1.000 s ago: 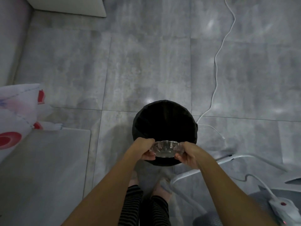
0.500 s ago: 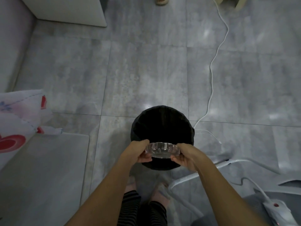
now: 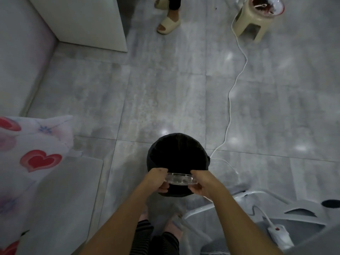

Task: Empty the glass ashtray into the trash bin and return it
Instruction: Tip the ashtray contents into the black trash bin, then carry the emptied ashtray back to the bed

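Both hands hold the glass ashtray (image 3: 181, 179) over the near rim of the black trash bin (image 3: 177, 155), which stands on the grey tiled floor (image 3: 165, 89). The left hand (image 3: 157, 180) has its grip pinching the ashtray's left edge, and the right hand (image 3: 201, 184) pinches its right edge. The ashtray looks roughly level; its contents cannot be made out. A white cord (image 3: 232, 89) runs from the bin's right side to a far stool (image 3: 252, 23). A heart-patterned cloth (image 3: 35, 153) lies at the left.
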`<move>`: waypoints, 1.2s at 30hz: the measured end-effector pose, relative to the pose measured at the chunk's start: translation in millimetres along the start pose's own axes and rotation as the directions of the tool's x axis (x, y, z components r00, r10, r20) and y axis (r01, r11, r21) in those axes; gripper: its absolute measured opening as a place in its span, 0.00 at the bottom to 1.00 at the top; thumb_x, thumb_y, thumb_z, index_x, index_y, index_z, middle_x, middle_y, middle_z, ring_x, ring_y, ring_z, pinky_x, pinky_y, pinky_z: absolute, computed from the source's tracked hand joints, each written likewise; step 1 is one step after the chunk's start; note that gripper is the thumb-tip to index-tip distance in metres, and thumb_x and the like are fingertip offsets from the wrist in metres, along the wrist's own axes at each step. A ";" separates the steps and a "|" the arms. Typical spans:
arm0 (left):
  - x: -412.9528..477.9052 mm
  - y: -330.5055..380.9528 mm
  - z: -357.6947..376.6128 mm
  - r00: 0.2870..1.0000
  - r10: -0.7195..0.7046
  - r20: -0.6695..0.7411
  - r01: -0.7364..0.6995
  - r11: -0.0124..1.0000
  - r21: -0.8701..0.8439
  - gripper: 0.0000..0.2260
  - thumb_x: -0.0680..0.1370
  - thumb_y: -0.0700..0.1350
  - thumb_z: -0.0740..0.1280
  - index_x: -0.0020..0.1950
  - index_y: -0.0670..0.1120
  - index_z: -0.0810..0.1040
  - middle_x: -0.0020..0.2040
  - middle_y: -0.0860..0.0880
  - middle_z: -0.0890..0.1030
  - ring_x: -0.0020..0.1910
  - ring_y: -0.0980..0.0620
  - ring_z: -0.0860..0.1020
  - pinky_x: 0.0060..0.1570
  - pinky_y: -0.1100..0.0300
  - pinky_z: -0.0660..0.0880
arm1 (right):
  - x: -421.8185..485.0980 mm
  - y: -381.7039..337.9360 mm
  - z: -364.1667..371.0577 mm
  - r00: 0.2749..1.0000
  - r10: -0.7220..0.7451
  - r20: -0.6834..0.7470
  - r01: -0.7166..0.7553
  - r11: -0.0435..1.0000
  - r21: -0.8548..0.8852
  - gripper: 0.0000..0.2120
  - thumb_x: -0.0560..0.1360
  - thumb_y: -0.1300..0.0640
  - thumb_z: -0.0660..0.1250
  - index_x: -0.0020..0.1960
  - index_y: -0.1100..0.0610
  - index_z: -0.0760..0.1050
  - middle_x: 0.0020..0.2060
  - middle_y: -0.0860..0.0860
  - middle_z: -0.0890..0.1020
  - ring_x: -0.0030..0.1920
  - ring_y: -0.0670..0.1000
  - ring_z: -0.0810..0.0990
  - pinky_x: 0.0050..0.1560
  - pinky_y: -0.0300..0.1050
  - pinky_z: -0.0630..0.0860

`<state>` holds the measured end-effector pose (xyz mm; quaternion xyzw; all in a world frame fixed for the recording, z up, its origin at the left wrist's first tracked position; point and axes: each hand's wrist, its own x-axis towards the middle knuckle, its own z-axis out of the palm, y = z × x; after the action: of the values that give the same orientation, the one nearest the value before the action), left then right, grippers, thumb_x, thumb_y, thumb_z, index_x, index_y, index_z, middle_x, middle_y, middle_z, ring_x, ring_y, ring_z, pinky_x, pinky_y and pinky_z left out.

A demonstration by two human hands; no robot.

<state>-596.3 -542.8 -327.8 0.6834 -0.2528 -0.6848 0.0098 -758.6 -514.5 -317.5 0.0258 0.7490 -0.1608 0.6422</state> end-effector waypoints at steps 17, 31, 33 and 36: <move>47.8 19.2 21.4 0.996 -0.041 -0.082 0.057 0.977 0.205 0.17 0.79 0.55 0.58 0.46 0.41 0.75 0.38 0.45 0.77 0.35 0.50 0.78 0.34 0.57 0.80 | 44.1 27.9 -18.5 0.961 0.165 0.221 -0.239 0.898 0.369 0.12 0.78 0.62 0.60 0.38 0.63 0.74 0.21 0.55 0.78 0.15 0.45 0.74 0.15 0.31 0.71; -13.4 3.0 3.5 0.995 0.097 0.017 -0.095 0.990 -0.102 0.13 0.79 0.47 0.65 0.62 0.47 0.79 0.44 0.43 0.81 0.35 0.51 0.77 0.36 0.60 0.76 | -29.7 -4.9 -25.1 0.968 -0.167 0.189 0.204 0.959 -0.195 0.16 0.81 0.57 0.58 0.68 0.45 0.68 0.53 0.56 0.80 0.37 0.50 0.78 0.35 0.43 0.78; -36.4 8.0 -3.1 0.978 0.207 0.028 -0.205 0.976 -0.070 0.17 0.80 0.46 0.65 0.69 0.46 0.75 0.41 0.45 0.82 0.31 0.54 0.78 0.32 0.63 0.76 | -59.8 -12.0 -24.4 0.943 -0.266 0.198 0.310 0.920 -0.240 0.16 0.81 0.57 0.58 0.67 0.45 0.67 0.54 0.55 0.79 0.40 0.50 0.80 0.34 0.43 0.78; -70.6 12.1 -7.8 0.945 0.326 -0.031 -0.327 0.945 -0.025 0.16 0.80 0.40 0.62 0.68 0.44 0.72 0.37 0.47 0.81 0.22 0.61 0.76 0.24 0.66 0.73 | -103.4 -21.5 -18.1 0.890 -0.412 0.198 0.455 0.836 -0.307 0.14 0.81 0.60 0.57 0.63 0.46 0.69 0.51 0.53 0.78 0.41 0.48 0.78 0.31 0.42 0.79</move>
<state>-588.3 -530.6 -257.2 0.6409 -0.3520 -0.6682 0.1369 -763.1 -512.6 -210.4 -0.2676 0.7105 -0.1695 0.6283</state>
